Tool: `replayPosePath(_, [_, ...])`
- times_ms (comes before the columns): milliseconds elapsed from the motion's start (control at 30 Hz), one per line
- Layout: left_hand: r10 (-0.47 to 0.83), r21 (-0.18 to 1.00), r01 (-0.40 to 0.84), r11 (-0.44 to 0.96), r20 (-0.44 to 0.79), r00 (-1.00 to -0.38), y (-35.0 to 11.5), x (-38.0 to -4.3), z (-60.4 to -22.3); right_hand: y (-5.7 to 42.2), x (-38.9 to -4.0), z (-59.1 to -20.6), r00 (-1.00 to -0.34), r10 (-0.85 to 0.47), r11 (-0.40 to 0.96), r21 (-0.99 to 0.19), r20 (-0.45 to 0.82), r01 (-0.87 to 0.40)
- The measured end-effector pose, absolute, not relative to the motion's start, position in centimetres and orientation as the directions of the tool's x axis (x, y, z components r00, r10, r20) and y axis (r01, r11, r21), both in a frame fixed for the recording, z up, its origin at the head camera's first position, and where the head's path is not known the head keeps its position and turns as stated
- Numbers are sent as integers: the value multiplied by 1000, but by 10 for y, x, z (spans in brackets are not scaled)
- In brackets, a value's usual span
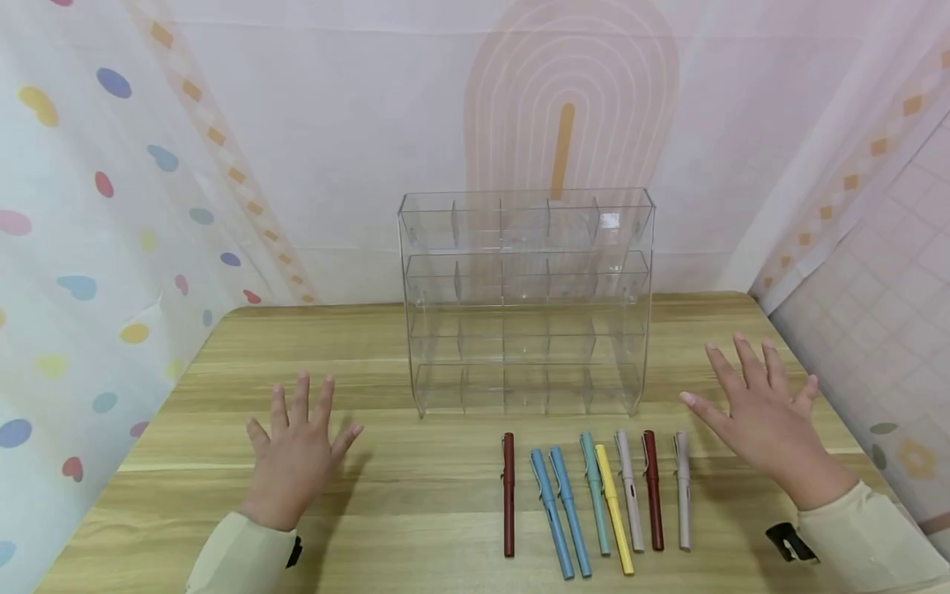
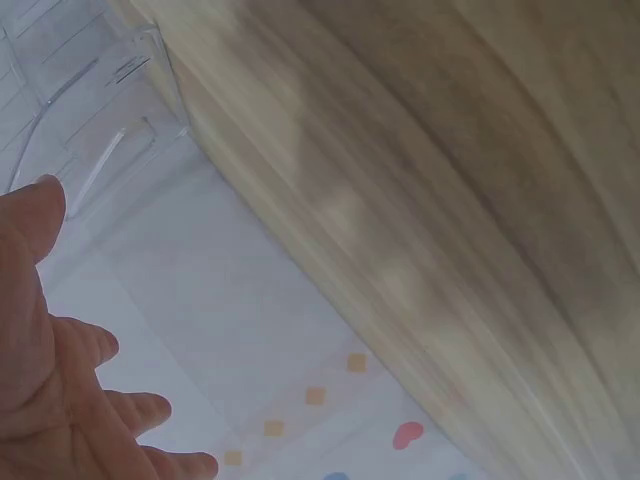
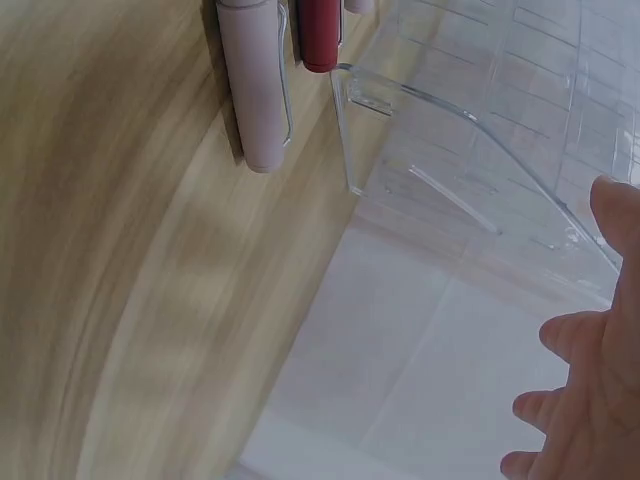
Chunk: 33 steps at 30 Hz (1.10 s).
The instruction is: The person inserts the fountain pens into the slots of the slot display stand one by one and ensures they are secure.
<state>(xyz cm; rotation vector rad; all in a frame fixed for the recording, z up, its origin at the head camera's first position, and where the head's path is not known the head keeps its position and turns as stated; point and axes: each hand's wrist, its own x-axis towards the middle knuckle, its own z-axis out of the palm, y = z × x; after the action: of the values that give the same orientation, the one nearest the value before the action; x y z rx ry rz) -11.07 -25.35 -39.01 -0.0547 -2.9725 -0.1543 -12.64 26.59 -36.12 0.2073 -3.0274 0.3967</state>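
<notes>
My left hand (image 1: 293,458) is spread with straight fingers over the left side of the table and holds nothing. On the right, my right hand (image 1: 768,425) is likewise spread and bare, beside the row of pens. Between them stands a clear plastic rack (image 1: 525,309) with tiers split into small compartments. In front of it lie several capped pens: a dark red pen (image 1: 508,495) apart at the left, two blue pens, a green pen (image 1: 596,495), a yellow pen (image 1: 614,511), another dark red one and two pale pinkish-grey ones. The pale pen (image 1: 683,492) at the row's end lies nearest my right hand.
The wooden table (image 1: 401,511) runs back to a patterned cloth (image 1: 356,148) hanging behind it. Cloth also hangs along the left and right sides. A black strap (image 1: 791,543) shows at the right cuff.
</notes>
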Motion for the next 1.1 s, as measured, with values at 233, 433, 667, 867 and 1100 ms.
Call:
replayPosePath(233, [41, 143, 67, 987, 177, -983, -251, -116, -385, 267, -127, -364, -991, -125, 942, -306, 49, -134])
replayPosePath(433, [54, 240, 92, 966, 162, -985, -244, -125, -378, 267, -125, -369, -991, -129, 923, -362, 25, -130])
replayPosePath(667, [71, 353, 172, 920, 281, -957, -231, -141, -370, 264, -125, -377, -989, -149, 869, -474, 25, -142])
replayPosePath(867, [67, 441, 201, 875, 299, -952, -218, -155, -360, 262, -123, -382, -986, -161, 826, -552, -38, -114])
replayPosePath(1100, [50, 592, 187, 784, 241, -969, -206, -173, -356, 263, -124, -393, -983, -143, 827, -559, -115, -55])
